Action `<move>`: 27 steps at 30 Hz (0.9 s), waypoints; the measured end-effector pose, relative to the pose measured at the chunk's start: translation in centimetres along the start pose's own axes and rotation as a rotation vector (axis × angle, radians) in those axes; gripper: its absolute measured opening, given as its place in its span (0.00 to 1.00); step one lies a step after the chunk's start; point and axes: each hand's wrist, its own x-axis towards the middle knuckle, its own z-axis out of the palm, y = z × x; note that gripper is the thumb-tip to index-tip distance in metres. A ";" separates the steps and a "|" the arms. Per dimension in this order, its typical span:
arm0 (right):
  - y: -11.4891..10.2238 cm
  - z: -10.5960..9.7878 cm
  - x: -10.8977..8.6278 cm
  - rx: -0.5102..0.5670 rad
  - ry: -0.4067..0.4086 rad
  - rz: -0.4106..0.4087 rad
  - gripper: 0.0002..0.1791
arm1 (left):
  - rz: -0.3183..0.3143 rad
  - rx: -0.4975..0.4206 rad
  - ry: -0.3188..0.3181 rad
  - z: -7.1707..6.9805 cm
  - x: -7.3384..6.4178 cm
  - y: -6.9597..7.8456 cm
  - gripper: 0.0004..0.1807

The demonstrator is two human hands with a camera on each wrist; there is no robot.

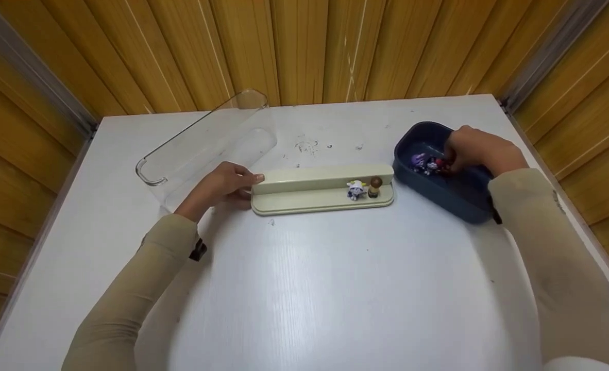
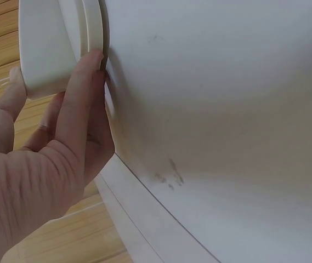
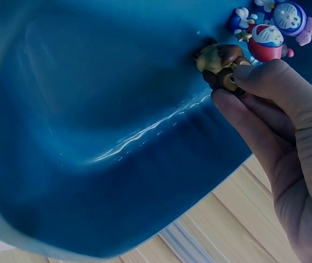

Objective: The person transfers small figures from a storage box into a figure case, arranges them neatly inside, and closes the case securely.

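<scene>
My left hand (image 1: 221,186) grips the left end of a cream stepped display base (image 1: 304,200), thumb on the upper step and fingers at the lower edge, as the left wrist view shows. Toward the base's right end, a white-and-purple figurine (image 1: 355,191) and a brown-topped figurine (image 1: 374,187) stand side by side on the lower step. Over at the right, my right hand (image 1: 482,149) reaches into a dark blue bin (image 1: 433,197). Its thumb and fingers pinch a small brown-and-yellow figurine (image 3: 217,59). Several Doraemon-like figurines, one of them red (image 3: 265,50), lie beside it.
A clear plastic cover (image 1: 154,181) lies at the back left, behind my left hand. Yellow wood-patterned panels (image 1: 299,51) rise behind and beside the white table (image 1: 304,288). Small dark marks (image 1: 307,145) dot the tabletop behind the base.
</scene>
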 end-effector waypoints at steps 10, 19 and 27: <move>0.1 0.2 -0.8 0.000 0.000 -0.019 0.05 | -0.012 -0.015 0.000 0.0 0.1 -0.2 0.33; 0.9 -1.9 -2.2 -0.042 0.054 -0.072 0.06 | -0.006 -0.022 0.016 -0.8 -0.2 -0.8 0.32; 0.6 -2.8 -3.1 -0.069 0.088 -0.108 0.08 | 0.006 -0.022 0.020 -0.7 -0.2 -0.8 0.31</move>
